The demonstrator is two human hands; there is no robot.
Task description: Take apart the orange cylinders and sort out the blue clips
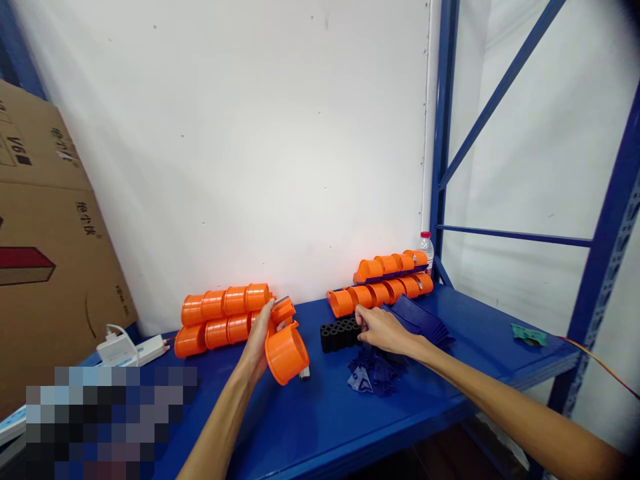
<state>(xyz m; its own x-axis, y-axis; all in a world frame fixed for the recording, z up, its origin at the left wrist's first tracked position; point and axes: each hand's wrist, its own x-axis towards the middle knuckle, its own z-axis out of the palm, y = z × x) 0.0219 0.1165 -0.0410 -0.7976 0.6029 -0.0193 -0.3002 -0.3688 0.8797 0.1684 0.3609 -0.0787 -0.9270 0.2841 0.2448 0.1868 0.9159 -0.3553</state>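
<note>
My left hand point(256, 343) is closed around an orange plastic part with a round cup point(286, 353) at its near end. The cup's mouth faces right and toward me. My right hand point(384, 329) is at the right end of a block of short black tubes point(336, 336), its fingers curled in a pinch. What lies between those fingertips, if anything, is hidden. Just below the right hand is a loose pile of small dark blue plastic pieces point(380, 373). Dark blue flat sheets point(417, 320) lie fanned out behind the right wrist.
Orange cups are stacked in rows at the left back point(225, 317) and right back point(385, 290) of the blue table point(310, 433). A bottle point(426, 247) stands behind. A green board point(529, 335) with wires lies right; power strip point(150, 350) and cardboard box point(45, 253) are left.
</note>
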